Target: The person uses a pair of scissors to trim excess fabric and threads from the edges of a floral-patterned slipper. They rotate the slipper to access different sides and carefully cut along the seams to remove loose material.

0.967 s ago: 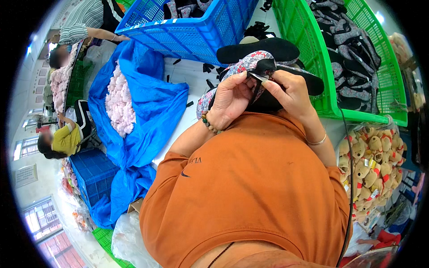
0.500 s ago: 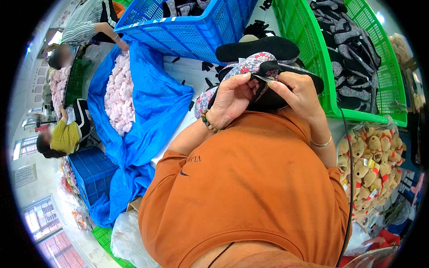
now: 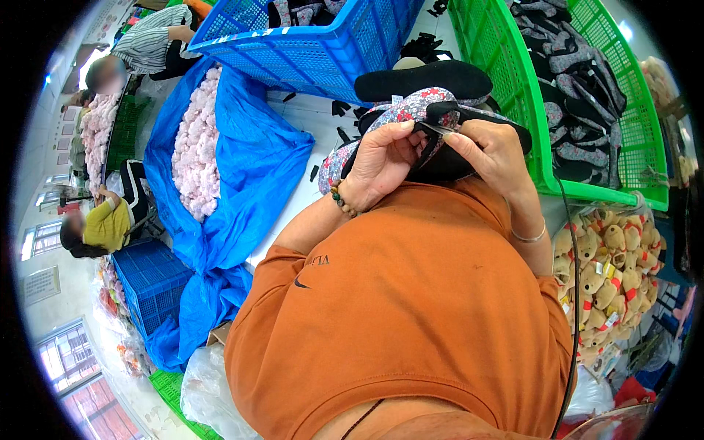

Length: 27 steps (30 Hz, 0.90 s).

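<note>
Close in front of my chest, both hands work on a floral fabric piece (image 3: 424, 99) with black fabric parts. My left hand (image 3: 380, 163) is closed in a pinch on the black edge of it, palm turned up. Beside it, my right hand (image 3: 490, 150) is closed too, thumb and forefinger pressed on a thin grey, pointed thing (image 3: 438, 129) at the fabric; its kind is too small to make out. Just beyond the hands lies a long black rounded piece (image 3: 429, 82). My fingers hide part of the fabric between them.
A green crate (image 3: 546, 132) full of grey and black fabric pieces stands at right, a blue crate (image 3: 345, 55) ahead. Pale pink fluffy pieces (image 3: 196, 158) lie on a blue sheet (image 3: 253, 158) at left. Bagged tan plush toys (image 3: 612, 271) sit at right. Two people work at far left.
My hands stay in nearly the same place, and the thin grey thing shows a little more clearly between them. At far left, one person's arm has drawn back from the pink pieces.
</note>
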Tool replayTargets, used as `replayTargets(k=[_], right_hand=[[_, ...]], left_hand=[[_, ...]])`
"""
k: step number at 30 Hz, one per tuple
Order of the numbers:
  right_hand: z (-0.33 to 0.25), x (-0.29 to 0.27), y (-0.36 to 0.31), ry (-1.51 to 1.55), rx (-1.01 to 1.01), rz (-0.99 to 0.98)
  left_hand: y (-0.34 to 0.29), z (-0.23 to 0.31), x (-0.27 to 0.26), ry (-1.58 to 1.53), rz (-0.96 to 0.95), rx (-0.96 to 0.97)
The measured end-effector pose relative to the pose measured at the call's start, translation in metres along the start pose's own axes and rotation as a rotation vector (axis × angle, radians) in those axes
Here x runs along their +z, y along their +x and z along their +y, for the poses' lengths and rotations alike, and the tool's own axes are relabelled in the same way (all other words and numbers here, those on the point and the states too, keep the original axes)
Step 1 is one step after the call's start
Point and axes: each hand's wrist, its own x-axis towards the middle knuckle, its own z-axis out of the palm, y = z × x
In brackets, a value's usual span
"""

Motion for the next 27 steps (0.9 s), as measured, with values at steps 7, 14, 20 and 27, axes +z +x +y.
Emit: replayTargets(k=[7,14,20,27], right_hand=[[-0.009,-0.004,0.001,-0.202,-0.053,0.077],[-0.007,-0.01,0.0,-0.242,-0.073,0.032],[-0.007,-0.005,-0.001,-0.155,-0.004,0.071],[0.002,-0.013,0.003,-0.144,0.161,0.366]], left_hand=[[0.004,-0.003,-0.005,0.006,-0.029,-0.023],[0.002,-0.003,0.001,0.03,0.014,-0.039],[0.001,-0.005,-0.002,0.052,0.021,-0.036],[-0.001,-0.003,0.005,0.036,-0.017,-0.036]])
